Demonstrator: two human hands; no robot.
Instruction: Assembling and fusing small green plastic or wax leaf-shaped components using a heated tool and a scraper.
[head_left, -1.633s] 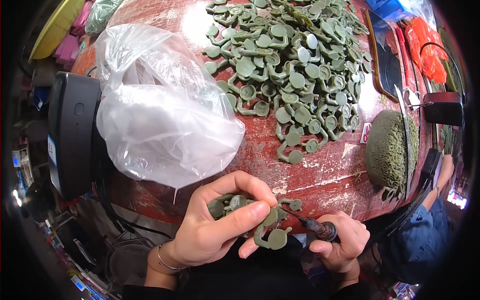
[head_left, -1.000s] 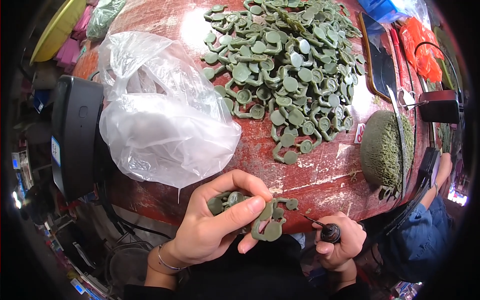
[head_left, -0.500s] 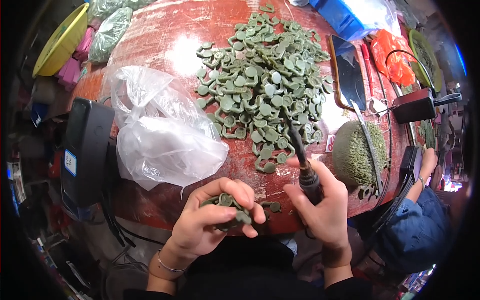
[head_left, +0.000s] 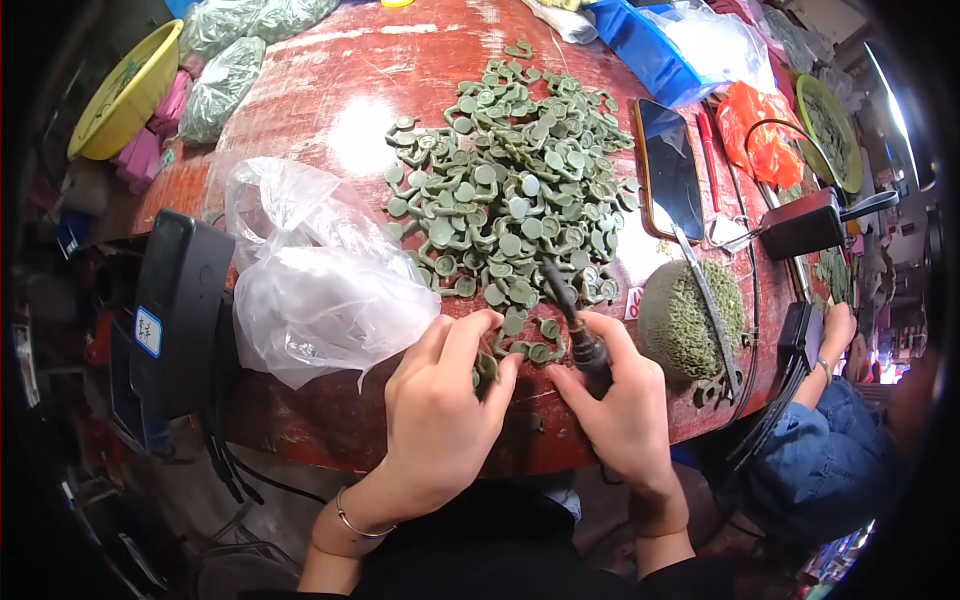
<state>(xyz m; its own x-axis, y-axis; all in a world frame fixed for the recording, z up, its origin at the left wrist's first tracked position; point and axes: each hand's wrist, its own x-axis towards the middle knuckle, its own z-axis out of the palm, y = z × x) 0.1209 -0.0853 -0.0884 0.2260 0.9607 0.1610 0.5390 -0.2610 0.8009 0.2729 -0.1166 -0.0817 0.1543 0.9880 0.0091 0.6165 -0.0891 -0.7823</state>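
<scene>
Some green pieces (head_left: 485,371) are sitting in the loosely curled left hand (head_left: 437,400); the right hand (head_left: 630,400) is gripping a dark tool (head_left: 589,358) between thumb and fingers.

A bare left hand (head_left: 440,405) curls downward and a bare right hand (head_left: 625,400) grips, apart, over a broad, scuffed red worktop (head_left: 545,445), forearms (head_left: 335,550) crossing its near edge.

Catching a white glare (head_left: 362,135) on a scuffed red tabletop (head_left: 290,110).
Showing grey floor (head_left: 287,474) underneath, sinking into shadow along the left rim, and shining at the upper right from a bright white strip (head_left: 895,115).
</scene>
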